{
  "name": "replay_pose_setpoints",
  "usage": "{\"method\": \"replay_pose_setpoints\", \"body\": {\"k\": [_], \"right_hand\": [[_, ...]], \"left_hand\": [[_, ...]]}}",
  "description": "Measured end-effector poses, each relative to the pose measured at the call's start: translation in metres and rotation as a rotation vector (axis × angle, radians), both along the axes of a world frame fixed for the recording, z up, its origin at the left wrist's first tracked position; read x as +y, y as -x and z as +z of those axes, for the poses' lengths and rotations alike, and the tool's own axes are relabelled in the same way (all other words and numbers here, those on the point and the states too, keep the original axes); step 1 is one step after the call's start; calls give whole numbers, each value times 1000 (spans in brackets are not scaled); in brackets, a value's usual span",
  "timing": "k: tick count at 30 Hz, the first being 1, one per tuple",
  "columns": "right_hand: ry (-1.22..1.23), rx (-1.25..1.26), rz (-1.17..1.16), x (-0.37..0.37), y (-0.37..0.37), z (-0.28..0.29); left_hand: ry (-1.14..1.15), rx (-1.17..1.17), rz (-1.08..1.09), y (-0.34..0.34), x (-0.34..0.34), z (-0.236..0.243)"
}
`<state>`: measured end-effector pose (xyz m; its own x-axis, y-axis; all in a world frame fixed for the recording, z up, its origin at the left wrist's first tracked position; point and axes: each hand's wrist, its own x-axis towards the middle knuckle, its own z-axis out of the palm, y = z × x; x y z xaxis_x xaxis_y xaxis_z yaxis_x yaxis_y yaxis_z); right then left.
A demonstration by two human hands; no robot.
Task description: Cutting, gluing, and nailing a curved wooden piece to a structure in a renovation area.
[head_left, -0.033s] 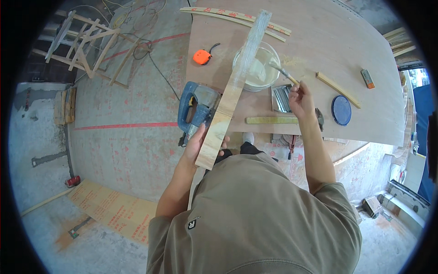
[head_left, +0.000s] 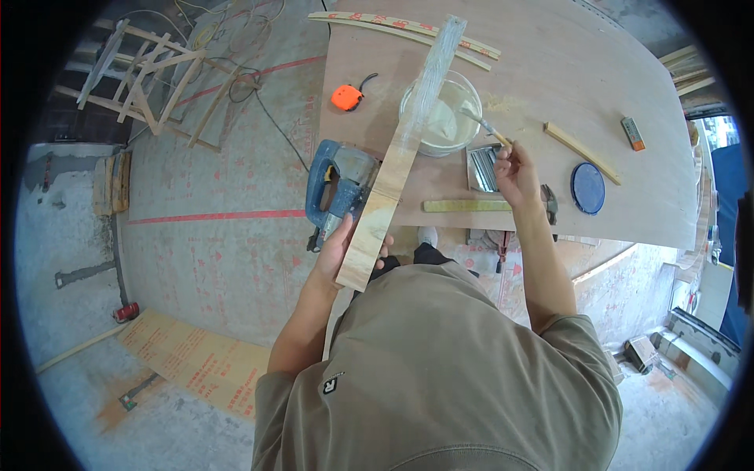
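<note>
Wooden board (head_left: 395,169), far end coated whitish, is gripped in your left hand (head_left: 333,253); brush (head_left: 491,131), tip over the bucket (head_left: 451,151), pinched in your right hand (head_left: 518,174).

The board (head_left: 386,192) hides the palm and most fingers of the left hand (head_left: 335,250); fingertips emerge on its three-o'clock side. It also covers the three-o'clock edge of the jigsaw (head_left: 326,192) and, toward one o'clock, part of the bucket (head_left: 469,135). The right hand (head_left: 518,176) conceals the brush's (head_left: 491,129) handle end. The right forearm (head_left: 547,251) masks the hammer's (head_left: 550,204) handle. At three o'clock, the dark rim crops a blue sheet (head_left: 730,169).
</note>
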<state>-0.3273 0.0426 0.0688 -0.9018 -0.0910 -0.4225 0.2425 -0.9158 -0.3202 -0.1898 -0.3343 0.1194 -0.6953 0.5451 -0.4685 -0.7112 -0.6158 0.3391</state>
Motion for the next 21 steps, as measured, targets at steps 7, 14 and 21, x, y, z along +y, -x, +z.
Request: {"method": "replay_pose_setpoints", "body": {"k": [7, 14, 21], "right_hand": [[-335, 280, 189, -2, -20, 6], [-446, 311, -48, -7, 8, 10], [-1057, 465, 267, -52, -1, 71]], "left_hand": [[10, -65, 27, -2, 2, -8], [-55, -64, 70, 13, 20, -11], [-87, -50, 82, 11, 25, -16]]}}
